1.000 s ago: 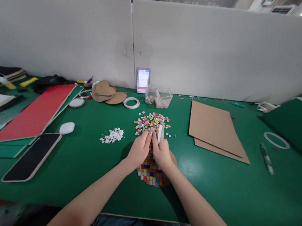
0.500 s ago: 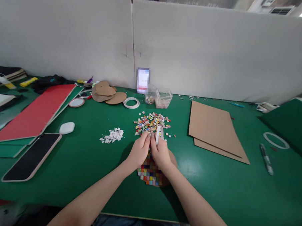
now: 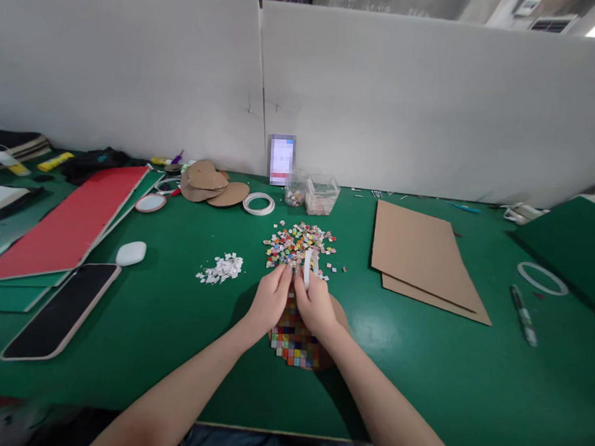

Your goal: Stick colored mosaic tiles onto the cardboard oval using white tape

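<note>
Both hands meet over a round cardboard disc [image 3: 341, 317] that is partly covered in rows of small coloured mosaic tiles [image 3: 296, 351]. In my right hand [image 3: 317, 305] is a roll of white tape [image 3: 307, 268], standing on edge. The fingers of my left hand [image 3: 270, 297] are pinched together close to the right fingertips; whatever lies between them is too small to make out. Just beyond the fingertips spreads a heap of loose mosaic tiles [image 3: 296, 243]. My hands hide part of the disc.
White paper scraps [image 3: 221, 269] lie to the left, near a phone [image 3: 61, 311] and a white case [image 3: 131, 253]. Clear containers [image 3: 322, 195] and a tape roll [image 3: 259, 203] stand behind the tiles. Cardboard sheets [image 3: 424, 255] and a marker [image 3: 523, 315] lie to the right.
The fingertips have drawn slightly apart, and the tape roll has tilted and shifted a little to the left with my right hand. Other things stay in place.
</note>
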`<control>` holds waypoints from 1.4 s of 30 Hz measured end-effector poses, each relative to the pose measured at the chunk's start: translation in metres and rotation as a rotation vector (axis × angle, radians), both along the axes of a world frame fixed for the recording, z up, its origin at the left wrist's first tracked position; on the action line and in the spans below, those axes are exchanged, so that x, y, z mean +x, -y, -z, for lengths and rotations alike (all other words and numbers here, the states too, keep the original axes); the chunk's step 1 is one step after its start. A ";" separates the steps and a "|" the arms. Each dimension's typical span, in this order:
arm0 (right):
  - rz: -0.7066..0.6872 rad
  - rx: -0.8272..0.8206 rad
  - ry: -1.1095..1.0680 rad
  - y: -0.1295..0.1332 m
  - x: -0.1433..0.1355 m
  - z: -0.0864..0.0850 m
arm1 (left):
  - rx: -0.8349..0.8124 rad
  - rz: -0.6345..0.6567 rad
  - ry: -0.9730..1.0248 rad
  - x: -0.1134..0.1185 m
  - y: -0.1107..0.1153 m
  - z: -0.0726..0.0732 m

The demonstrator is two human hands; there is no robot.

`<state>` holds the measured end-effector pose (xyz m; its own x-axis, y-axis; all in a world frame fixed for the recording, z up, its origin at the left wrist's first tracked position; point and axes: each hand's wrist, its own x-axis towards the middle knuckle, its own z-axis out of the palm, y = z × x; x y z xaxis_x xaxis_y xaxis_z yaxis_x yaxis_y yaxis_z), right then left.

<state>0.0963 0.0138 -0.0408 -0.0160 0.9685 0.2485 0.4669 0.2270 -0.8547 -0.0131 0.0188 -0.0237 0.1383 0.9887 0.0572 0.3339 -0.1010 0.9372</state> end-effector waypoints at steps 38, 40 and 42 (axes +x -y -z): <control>-0.029 -0.048 -0.125 0.002 -0.002 -0.003 | 0.081 0.026 -0.028 -0.001 0.006 -0.001; -0.014 -0.053 -0.119 0.001 -0.002 -0.003 | 0.083 0.017 0.006 0.000 0.005 -0.001; 0.001 -0.065 -0.117 0.001 -0.001 -0.003 | 0.073 -0.003 0.027 -0.001 0.005 -0.002</control>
<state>0.0954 0.0128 -0.0375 0.0107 0.9827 0.1851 0.3631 0.1686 -0.9164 -0.0139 0.0142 -0.0220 0.1326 0.9822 0.1328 0.3094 -0.1683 0.9359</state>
